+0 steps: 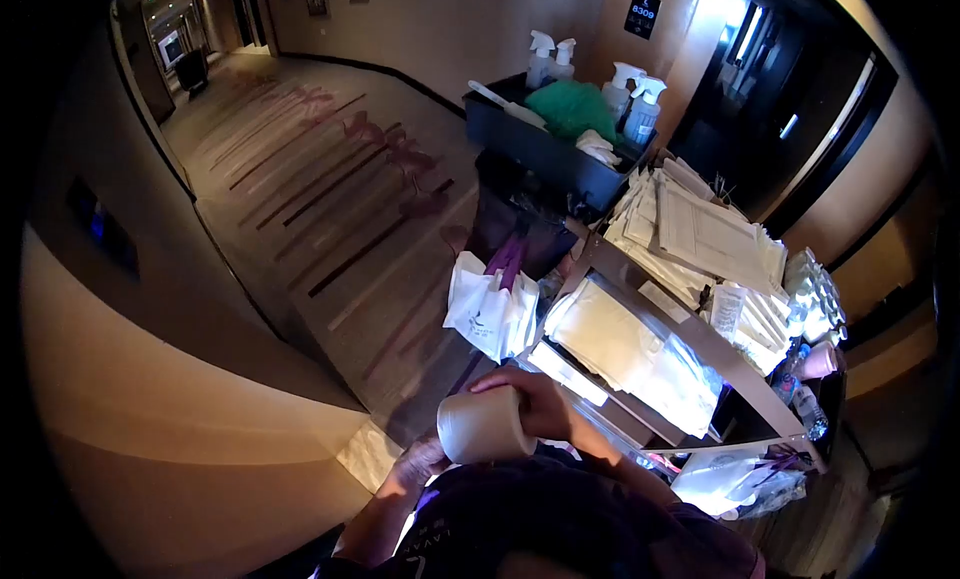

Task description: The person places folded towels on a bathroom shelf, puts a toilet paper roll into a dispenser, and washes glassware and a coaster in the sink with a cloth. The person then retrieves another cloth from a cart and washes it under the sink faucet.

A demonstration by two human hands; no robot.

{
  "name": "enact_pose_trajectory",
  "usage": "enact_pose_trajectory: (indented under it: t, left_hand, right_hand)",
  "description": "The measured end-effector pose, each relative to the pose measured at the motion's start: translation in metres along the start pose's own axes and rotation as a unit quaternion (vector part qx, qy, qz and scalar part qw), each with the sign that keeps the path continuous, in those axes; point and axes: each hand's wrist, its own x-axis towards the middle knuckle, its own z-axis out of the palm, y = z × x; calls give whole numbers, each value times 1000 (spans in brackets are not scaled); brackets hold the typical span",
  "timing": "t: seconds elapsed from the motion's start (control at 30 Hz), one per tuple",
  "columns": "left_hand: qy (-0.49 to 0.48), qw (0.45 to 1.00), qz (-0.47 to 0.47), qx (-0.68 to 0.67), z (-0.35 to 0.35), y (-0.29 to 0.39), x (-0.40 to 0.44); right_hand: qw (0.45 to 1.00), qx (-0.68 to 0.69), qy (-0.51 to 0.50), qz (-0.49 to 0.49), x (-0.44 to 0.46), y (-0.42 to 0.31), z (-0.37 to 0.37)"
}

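Note:
A white toilet paper roll (482, 426) is between my two hands, close in front of my chest. My right hand (537, 401) wraps around the roll's right end, with its fingers over the top. At the roll's lower left edge is my left hand (424, 459), closed against the paper; its fingertips are partly hidden. Just beyond my hands, a white paper bag (490, 307) with a purple ribbon hangs at the side of the housekeeping cart (640, 324).
Stacked papers and packets (705, 229) cover the cart's top. At its far end a dark caddy (540, 144) holds spray bottles (642, 109) and a green cloth (572, 109). Water bottles (810, 411) stand on the right. A patterned carpet (330, 199) runs down the hallway, beside a dark doorway (775, 99).

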Motion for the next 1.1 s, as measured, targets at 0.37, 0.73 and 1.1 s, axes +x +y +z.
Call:
enact_pose_trajectory:
  t: [0.37,0.73,1.1]
  left_hand:
    - [33,994,93,-56,-12,1,-22]
    - [54,990,101,-76,-17,3,-25]
    - [134,970,170,-111,-22,18,-34]
  right_hand:
    - [996,-43,35,71,-9,9,36]
    - [996,10,-32,79,20,-5,43]
    - [994,41,-100,-13,91,-23,11]
